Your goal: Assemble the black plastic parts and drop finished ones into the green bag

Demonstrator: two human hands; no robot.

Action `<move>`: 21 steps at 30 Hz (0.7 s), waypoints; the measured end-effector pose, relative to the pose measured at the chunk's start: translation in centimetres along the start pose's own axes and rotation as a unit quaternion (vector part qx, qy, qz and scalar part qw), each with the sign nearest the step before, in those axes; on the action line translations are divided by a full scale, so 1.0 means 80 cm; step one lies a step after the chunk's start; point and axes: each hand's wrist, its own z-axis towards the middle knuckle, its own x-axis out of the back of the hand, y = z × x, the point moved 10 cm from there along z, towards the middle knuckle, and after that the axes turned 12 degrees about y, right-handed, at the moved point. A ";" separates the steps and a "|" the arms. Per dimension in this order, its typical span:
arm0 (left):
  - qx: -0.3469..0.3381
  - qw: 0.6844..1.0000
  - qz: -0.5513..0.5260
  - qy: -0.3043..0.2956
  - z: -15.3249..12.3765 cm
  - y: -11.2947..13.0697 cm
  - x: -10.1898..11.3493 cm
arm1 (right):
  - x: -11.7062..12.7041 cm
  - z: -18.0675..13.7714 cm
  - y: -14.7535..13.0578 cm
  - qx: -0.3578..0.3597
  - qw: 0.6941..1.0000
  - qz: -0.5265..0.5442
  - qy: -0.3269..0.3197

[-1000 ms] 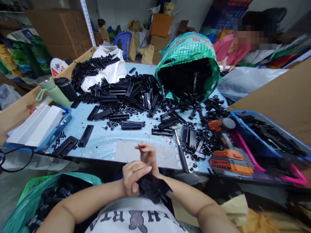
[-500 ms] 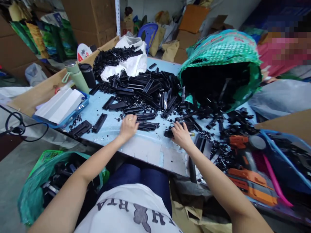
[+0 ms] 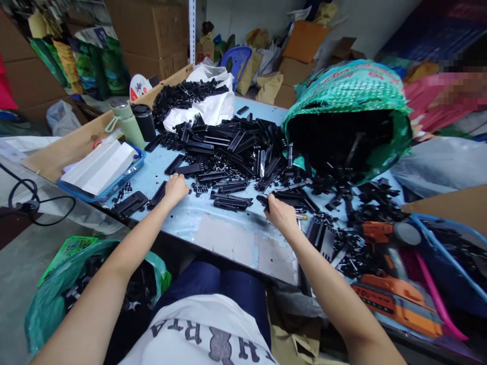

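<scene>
My left hand is curled on the light blue table, closed around the end of a long black plastic strip. My right hand is closed on a black plastic part at the edge of the heap. A big pile of black plastic parts covers the middle of the table. One assembled black bar lies between my hands.
A green woven sack full of black parts lies tipped at the back right. An orange cordless drill sits at the right. A blue tray with white blocks, two bottles and a green bag of parts are on the left.
My left hand has moved left from the assembled bar to the long strip. My right hand stays at the pile's edge, now gripping a part. A second ago both hands held a black piece near my lap.
</scene>
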 end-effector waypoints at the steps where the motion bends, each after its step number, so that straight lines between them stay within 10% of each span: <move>1: 0.019 0.999 0.000 0.027 0.008 -0.002 0.003 | 0.000 -0.007 -0.010 0.016 1.000 0.011 -0.005; 7: 0.139 0.985 -0.003 0.103 0.095 -0.059 0.007 | 0.008 -0.057 -0.052 0.050 0.992 0.111 0.021; 21: 0.133 0.989 -0.025 0.058 0.265 -0.108 -0.046 | -0.016 -0.205 -0.072 -0.015 0.962 0.143 0.232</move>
